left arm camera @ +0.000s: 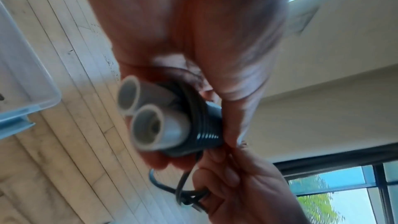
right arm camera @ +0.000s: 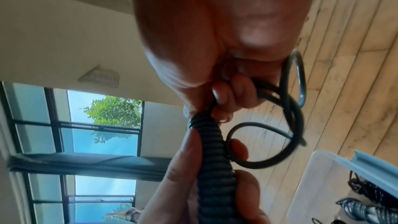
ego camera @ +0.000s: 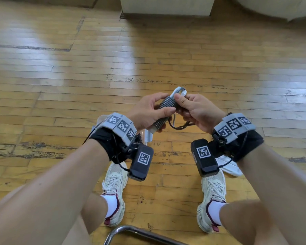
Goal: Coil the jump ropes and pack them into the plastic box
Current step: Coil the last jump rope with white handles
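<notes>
Gripping the coiled jump rope (ego camera: 163,112) between both — left hand (ego camera: 148,110) curled around its wound handles, right hand (ego camera: 196,110) pinching the loose cord end just beside.

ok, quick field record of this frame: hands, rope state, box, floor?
left hand: grips the wound jump rope round its coils
right hand: pinches the rope's upper end; loose tail loops below its fingers
handles: two white tubes side by side, cord wound round them
plastic box: on the floor, open, more coiled rope inside
floor: worn wood boards
status: this rope not yet packed
</notes>
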`<state>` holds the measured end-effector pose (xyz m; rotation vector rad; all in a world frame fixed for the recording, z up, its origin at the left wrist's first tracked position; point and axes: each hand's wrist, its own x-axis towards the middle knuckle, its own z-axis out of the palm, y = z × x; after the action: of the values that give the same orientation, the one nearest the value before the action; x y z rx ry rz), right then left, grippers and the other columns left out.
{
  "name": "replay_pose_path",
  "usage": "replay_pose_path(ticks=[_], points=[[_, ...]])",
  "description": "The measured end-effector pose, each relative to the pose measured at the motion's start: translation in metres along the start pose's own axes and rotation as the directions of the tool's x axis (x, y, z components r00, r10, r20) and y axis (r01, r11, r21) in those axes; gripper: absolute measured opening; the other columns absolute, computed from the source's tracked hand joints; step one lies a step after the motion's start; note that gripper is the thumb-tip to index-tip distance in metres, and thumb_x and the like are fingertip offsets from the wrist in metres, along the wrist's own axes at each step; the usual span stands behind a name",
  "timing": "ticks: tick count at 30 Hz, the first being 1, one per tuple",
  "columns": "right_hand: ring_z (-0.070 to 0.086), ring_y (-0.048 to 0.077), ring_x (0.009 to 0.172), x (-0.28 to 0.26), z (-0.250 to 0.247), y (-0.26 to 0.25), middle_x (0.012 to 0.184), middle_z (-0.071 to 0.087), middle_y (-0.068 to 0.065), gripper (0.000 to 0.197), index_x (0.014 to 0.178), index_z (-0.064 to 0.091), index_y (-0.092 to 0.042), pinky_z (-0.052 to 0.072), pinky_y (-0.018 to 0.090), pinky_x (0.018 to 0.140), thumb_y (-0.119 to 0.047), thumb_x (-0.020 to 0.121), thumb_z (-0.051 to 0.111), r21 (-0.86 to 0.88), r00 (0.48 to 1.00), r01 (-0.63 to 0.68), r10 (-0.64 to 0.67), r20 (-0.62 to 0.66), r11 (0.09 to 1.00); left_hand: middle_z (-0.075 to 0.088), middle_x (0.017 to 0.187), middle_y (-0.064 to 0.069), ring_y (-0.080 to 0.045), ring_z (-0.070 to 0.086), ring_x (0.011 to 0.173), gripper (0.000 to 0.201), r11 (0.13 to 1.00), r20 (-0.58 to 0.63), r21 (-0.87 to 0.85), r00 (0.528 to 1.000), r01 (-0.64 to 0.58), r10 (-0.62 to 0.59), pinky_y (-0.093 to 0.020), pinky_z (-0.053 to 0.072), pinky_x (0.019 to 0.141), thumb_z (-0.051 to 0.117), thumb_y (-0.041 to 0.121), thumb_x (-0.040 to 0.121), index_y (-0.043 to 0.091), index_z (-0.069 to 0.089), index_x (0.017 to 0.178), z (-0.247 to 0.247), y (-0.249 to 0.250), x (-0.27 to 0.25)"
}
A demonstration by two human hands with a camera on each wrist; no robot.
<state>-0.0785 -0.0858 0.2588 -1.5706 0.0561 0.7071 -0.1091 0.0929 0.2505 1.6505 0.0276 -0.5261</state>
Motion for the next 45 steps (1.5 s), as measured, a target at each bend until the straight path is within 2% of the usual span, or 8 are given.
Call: replay_pose_path(ticks=[8, 12, 21, 23, 28, 35, 40, 45], points=[[0.044, 0.002, 0.049, 0.001, -0.006, -0.007, 0.076, 0.058, 0.003, 0.019, 0.113, 0.059, 0.001, 0.036, 0.012, 0.046, -0.004, 0.106, 0.041, -0.182, 0.993, -0.097, 0.107, 0.042, 0.979, 0.068, 0.081, -0.002, -0.014, 0.060, 0.057, 0.037, 0.940, -0.224, 0.319, 0.954, -0.122, 0.200, -0.038, 0.057, 0.056, 0.076, 0.018, 0.088, 0.028, 0.062, 0.121, 0.005, -0.008, 0.006], [0.044, 0.002, 0.048, 0.005, 0.002, -0.007, 0.076, 0.057, 0.005, 0.023, 0.114, 0.058, 0.005, 0.034, 0.011, 0.042, -0.005, 0.106, 0.039, -0.179, 0.985, -0.171, 0.172, -0.007, 0.969, 0.067, 0.090, 0.012, -0.014, 0.063, 0.078, 0.039, 0.770, -0.263, 0.634, 0.916, -0.072, 0.302, -0.036, 0.055, 0.075, 0.074, 0.035, 0.087, 0.032, 0.061, 0.123, 0.003, -0.013, 0.008], [0.033, 0.008, 0.049, 0.008, 0.014, 0.003, 0.067, 0.049, -0.001, 0.036, 0.088, 0.054, -0.015, 0.025, 0.021, 0.045, -0.048, 0.102, 0.049, -0.048, 0.969, -0.205, 0.196, -0.147, 0.978, 0.069, 0.094, 0.004, -0.022, 0.063, 0.078, 0.032, 0.350, -0.164, 0.936, 0.834, -0.037, 0.527, -0.031, 0.046, 0.063, 0.069, 0.032, 0.089, 0.022, 0.060, 0.119, 0.021, -0.026, 0.002], [0.033, 0.008, 0.048, 0.009, 0.012, 0.004, 0.066, 0.047, -0.001, 0.033, 0.087, 0.052, -0.014, 0.027, 0.019, 0.043, -0.042, 0.105, 0.047, -0.056, 0.975, -0.169, 0.159, -0.157, 0.984, 0.067, 0.091, 0.009, -0.019, 0.062, 0.077, 0.034, 0.396, -0.152, 0.917, 0.869, -0.055, 0.471, -0.032, 0.047, 0.063, 0.066, 0.037, 0.091, 0.029, 0.058, 0.123, 0.018, -0.022, 0.004], [0.034, 0.008, 0.052, 0.002, 0.001, -0.007, 0.062, 0.044, -0.002, 0.035, 0.088, 0.058, -0.009, 0.027, 0.022, 0.053, -0.033, 0.107, 0.042, -0.044, 0.998, -0.014, 0.017, 0.057, 0.999, 0.068, 0.103, -0.005, -0.021, 0.069, 0.077, 0.038, 0.980, -0.025, 0.178, 0.996, 0.087, -0.083, -0.036, 0.061, 0.065, 0.057, 0.035, 0.100, 0.025, 0.050, 0.135, 0.003, 0.006, 0.001], [0.041, 0.004, 0.050, 0.000, -0.003, -0.006, 0.068, 0.056, -0.001, 0.034, 0.099, 0.060, -0.002, 0.034, 0.014, 0.046, -0.031, 0.107, 0.043, -0.121, 0.998, 0.000, 0.006, 0.055, 0.993, 0.068, 0.087, -0.010, -0.020, 0.059, 0.066, 0.036, 0.999, -0.051, 0.048, 0.999, 0.005, -0.003, -0.032, 0.055, 0.058, 0.066, 0.021, 0.095, 0.021, 0.060, 0.131, -0.006, 0.003, -0.002], [0.043, 0.004, 0.050, 0.003, -0.001, -0.006, 0.071, 0.057, 0.002, 0.027, 0.093, 0.060, -0.004, 0.036, 0.012, 0.045, -0.020, 0.108, 0.044, -0.092, 0.995, -0.092, 0.094, 0.019, 0.991, 0.071, 0.081, -0.007, -0.017, 0.059, 0.059, 0.045, 0.945, -0.230, 0.320, 0.962, -0.067, 0.146, -0.046, 0.061, 0.064, 0.081, 0.026, 0.083, 0.035, 0.063, 0.124, -0.004, -0.005, 0.003], [0.044, 0.003, 0.049, 0.004, 0.005, -0.007, 0.071, 0.058, 0.003, 0.019, 0.096, 0.062, 0.000, 0.038, 0.011, 0.044, -0.006, 0.105, 0.046, -0.037, 0.984, -0.178, 0.178, -0.005, 0.983, 0.064, 0.084, 0.014, -0.014, 0.063, 0.081, 0.043, 0.757, -0.272, 0.653, 0.923, -0.030, 0.271, -0.036, 0.055, 0.079, 0.078, 0.039, 0.081, 0.040, 0.063, 0.120, -0.002, -0.005, 0.002]])
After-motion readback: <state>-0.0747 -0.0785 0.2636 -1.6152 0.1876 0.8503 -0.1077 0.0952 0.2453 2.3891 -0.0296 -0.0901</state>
